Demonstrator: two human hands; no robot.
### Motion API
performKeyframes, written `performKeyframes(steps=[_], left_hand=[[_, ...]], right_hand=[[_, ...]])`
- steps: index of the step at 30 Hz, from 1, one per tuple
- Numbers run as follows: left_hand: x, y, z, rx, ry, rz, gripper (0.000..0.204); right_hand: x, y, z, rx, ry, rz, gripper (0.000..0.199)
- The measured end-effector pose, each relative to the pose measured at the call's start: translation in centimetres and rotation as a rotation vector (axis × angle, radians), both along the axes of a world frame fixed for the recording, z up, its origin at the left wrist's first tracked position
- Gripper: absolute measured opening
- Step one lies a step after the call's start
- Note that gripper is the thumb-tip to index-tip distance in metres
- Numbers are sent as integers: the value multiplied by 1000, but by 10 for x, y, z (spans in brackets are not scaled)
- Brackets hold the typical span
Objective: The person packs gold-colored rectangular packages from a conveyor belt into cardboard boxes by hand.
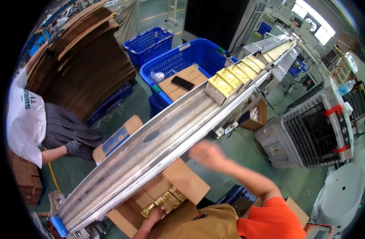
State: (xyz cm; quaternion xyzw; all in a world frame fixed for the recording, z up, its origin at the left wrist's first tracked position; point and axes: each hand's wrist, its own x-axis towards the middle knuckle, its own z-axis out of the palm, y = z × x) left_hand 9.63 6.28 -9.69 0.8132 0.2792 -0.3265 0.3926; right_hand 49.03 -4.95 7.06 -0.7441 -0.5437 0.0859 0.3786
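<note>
Below the chute (150, 147), left hand (156, 213) on gold packs (166, 201) lying flat in carton (182, 179), right hand (206, 155) raised

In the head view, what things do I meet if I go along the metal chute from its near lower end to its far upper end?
Blue end cap → open cardboard box beneath the chute, where the left hand rests on gold packs → blurred right hand beside the chute → bare metal chute → row of gold cartons.
</note>
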Motion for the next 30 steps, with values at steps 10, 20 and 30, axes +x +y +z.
performKeyframes(steps=[10,20,30], left_hand=[[110,-26,158,87,-483,366,31],[147,-2,205,50,-615,894,21],[157,161,156,337,-569,686,69]], right_hand=[[416,-49,27,-9,-633,-730,35],[423,-37,28,-452,-249,-582,98],[106,109,41,-493,104,-83,92]])
